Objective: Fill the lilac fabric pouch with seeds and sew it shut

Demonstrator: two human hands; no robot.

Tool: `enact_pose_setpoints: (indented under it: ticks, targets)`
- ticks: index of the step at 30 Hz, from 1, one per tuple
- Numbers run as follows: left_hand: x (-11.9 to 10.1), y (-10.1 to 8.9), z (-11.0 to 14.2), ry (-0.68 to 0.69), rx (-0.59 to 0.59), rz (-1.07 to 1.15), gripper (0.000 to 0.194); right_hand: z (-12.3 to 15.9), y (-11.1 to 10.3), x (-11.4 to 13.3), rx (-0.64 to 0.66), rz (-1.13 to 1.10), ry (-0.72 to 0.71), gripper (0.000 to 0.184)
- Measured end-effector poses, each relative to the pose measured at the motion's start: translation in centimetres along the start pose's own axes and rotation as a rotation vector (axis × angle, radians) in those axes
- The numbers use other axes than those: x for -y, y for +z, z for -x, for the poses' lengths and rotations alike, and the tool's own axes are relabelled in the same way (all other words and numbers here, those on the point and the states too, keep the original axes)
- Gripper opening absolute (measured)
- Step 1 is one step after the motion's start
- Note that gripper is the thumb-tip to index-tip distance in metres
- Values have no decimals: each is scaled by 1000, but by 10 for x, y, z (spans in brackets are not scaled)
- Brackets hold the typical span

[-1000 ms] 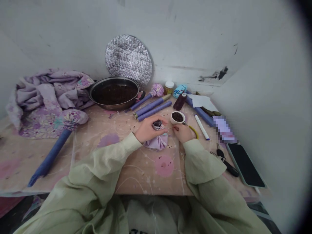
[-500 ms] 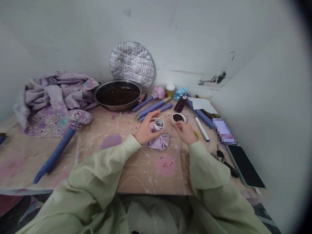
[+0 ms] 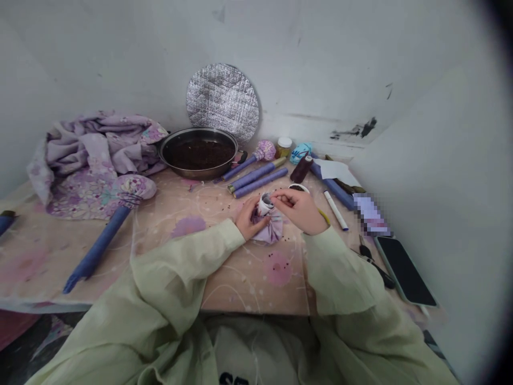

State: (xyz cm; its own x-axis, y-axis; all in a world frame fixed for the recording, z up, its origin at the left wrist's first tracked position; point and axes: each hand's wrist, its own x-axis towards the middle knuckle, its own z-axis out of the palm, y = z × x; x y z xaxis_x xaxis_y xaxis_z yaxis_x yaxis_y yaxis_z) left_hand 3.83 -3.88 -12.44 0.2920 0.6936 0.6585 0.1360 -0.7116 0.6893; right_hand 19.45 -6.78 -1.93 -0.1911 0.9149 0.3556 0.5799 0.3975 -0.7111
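My left hand [image 3: 247, 220] is wrapped round a white paper tube [image 3: 265, 205] that stands upright in a gathered lilac cloth pouch [image 3: 270, 231]. Right at the tube's open mouth, the fingertips of my right hand [image 3: 298, 207] are pinched together; whatever they hold is too small to make out. Just behind that hand sits a small white bowl [image 3: 306, 188] of dark grains, mostly covered by it. A few dark grains lie scattered on the patterned tablecloth [image 3: 236, 283] near the pouch.
A wide pan [image 3: 200, 174] of dark liquid stands at back left, beside crumpled floral cloth [image 3: 86, 160]. Blue-wrapped sticks [image 3: 260, 183], a thread spool [image 3: 301, 170] and a lidded jar [image 3: 284, 147] lie behind my hands. To the right are a marker [image 3: 335, 210], snips [image 3: 380, 271] and a phone [image 3: 406, 270].
My right hand went to the bowl of grains, then moved left to the tube's mouth with its fingers pinched. My left hand closed in around the tube. The view shifted slightly.
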Motion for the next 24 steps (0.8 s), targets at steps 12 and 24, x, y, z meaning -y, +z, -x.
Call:
enact_pose_setpoints:
  ticks: [12, 24]
  targets:
    - [0, 0, 3, 4, 8, -41, 52, 70, -9, -55, 256, 318, 103, 15]
    - [2, -1, 3, 63, 9, -73, 50, 90, 8, -77, 160, 471, 70, 14]
